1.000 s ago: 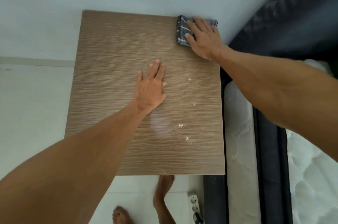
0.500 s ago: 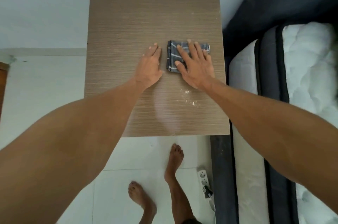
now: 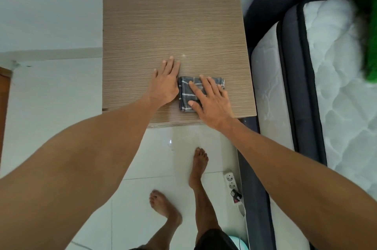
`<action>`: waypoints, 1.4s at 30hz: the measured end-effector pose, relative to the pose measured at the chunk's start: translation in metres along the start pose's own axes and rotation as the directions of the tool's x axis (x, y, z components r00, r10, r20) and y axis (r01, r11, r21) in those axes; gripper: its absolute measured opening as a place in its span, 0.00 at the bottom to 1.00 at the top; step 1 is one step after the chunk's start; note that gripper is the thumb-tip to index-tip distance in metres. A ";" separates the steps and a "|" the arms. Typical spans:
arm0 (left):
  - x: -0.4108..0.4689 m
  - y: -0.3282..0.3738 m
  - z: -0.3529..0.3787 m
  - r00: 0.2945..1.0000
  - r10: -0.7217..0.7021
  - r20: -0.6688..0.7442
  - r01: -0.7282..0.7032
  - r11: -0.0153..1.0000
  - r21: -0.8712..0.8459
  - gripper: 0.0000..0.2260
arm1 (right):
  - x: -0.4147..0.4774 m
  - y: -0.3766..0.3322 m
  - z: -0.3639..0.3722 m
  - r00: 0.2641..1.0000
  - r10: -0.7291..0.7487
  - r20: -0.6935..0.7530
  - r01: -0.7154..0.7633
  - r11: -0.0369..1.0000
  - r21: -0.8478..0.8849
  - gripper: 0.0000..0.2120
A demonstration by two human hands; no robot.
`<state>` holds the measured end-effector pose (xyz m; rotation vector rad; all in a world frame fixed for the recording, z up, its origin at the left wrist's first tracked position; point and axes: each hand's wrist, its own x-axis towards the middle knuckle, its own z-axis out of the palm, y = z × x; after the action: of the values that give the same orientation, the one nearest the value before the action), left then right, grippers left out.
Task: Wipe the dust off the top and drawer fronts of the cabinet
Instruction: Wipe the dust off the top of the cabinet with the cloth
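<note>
Though folded square, cloth [image 3: 190,92] flat under right hand [image 3: 212,104].

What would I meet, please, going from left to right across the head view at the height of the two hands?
White wall → cabinet top → left hand → folded grey cloth → right hand → dark bed frame → white mattress.
</note>
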<state>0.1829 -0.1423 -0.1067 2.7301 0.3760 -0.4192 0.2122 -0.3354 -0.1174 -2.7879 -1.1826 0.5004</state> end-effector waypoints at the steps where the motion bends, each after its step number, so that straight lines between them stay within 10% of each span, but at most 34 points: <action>1: -0.006 -0.001 0.004 1.000 0.002 0.011 -0.002 1.000 0.017 0.29 | -0.007 -0.001 0.001 1.000 -0.011 0.002 0.011 1.000 -0.025 0.29; 19: -0.011 0.019 0.018 0.999 0.019 -0.043 -0.017 0.998 0.057 0.27 | -0.059 0.045 -0.037 0.806 -0.564 0.178 0.591 0.755 -0.282 0.33; 31: 0.108 0.075 0.014 0.992 -0.035 -0.118 0.036 0.999 0.008 0.27 | 0.116 0.164 -0.125 0.968 -0.084 -0.237 0.086 0.996 -0.002 0.26; 42: 0.119 0.071 0.031 0.962 -0.066 -0.265 0.088 0.994 0.069 0.26 | 0.286 0.198 -0.149 0.984 -0.062 -0.169 0.055 0.998 -0.043 0.27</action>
<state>0.3069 -0.1937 -0.1530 2.8631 0.5469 -0.0907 0.5822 -0.2616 -0.0910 -2.7518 -1.2444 0.2319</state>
